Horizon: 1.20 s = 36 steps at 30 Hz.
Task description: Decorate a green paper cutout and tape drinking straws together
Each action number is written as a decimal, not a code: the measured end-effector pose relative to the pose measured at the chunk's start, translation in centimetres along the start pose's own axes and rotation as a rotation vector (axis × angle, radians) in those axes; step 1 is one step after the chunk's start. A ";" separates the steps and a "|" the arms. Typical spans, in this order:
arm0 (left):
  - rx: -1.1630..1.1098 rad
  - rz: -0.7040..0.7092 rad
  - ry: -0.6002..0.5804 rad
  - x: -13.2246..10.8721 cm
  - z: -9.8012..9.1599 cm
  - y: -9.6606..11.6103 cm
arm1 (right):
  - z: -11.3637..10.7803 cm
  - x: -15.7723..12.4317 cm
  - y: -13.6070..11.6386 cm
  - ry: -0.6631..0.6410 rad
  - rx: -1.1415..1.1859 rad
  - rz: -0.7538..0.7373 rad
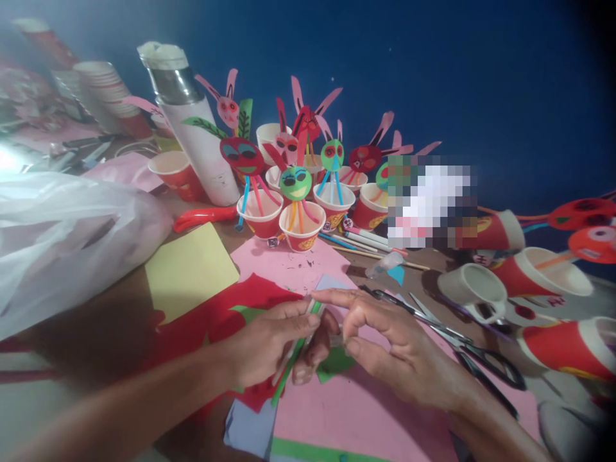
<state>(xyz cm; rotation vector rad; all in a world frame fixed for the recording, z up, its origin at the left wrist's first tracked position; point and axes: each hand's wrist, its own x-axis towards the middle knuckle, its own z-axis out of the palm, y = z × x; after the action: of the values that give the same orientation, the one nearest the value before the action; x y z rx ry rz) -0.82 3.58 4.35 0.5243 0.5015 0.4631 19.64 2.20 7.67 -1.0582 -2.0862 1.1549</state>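
Observation:
My left hand is closed on a narrow green paper strip and a pale, thin stick-like piece lying along it, perhaps a straw. Both slant upward between thumb and fingers. My right hand is held close by, its index fingertip at the upper end of the strip. The thumb and other fingers of that hand are bent and apart, with nothing visible in them. Beneath the hands lie a pink sheet, red cut paper and a green scrap.
Scissors lie to the right, beside a white cup. Several paper cups with paper-faced straw figures stand at the back near a white flask. A yellow sheet and a plastic bag are leftward. One patch is pixelated.

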 end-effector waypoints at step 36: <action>0.022 0.432 0.273 -0.2 3.2 2.4 | 3.9 0.4 -0.2 0.205 0.512 0.315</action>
<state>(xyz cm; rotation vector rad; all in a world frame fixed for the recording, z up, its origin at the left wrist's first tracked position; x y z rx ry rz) 0.10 4.26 8.18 0.5963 0.6578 0.9521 16.45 0.70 5.91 -1.2057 -1.3872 1.5499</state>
